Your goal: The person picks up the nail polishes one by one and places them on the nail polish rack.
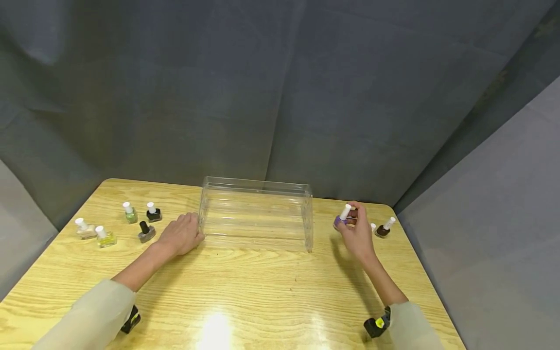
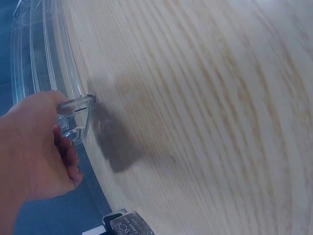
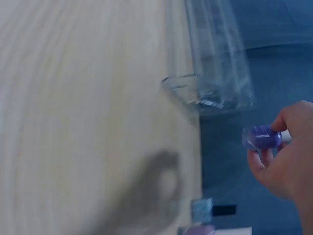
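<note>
A clear plastic tiered rack (image 1: 258,183) stands at the middle of the table's back. My left hand (image 1: 180,234) grips its left end wall, and the left wrist view shows the fingers (image 2: 68,152) curled at that edge. To the right of the rack, my right hand (image 1: 358,237) pinches a purple nail polish bottle (image 3: 261,138) with a white cap, held above the table. Just beyond that hand are a dark nail polish bottle (image 1: 383,232) and a white cap (image 1: 373,226) whose bottle is hidden by the hand.
Left of the rack stand several nail polish bottles: green (image 1: 131,216), black (image 1: 154,214), beige (image 1: 88,232), yellow (image 1: 107,239), and glittery grey (image 1: 147,235) with a black cap. Dark cloth (image 1: 227,97) hangs behind the wooden table (image 1: 253,291).
</note>
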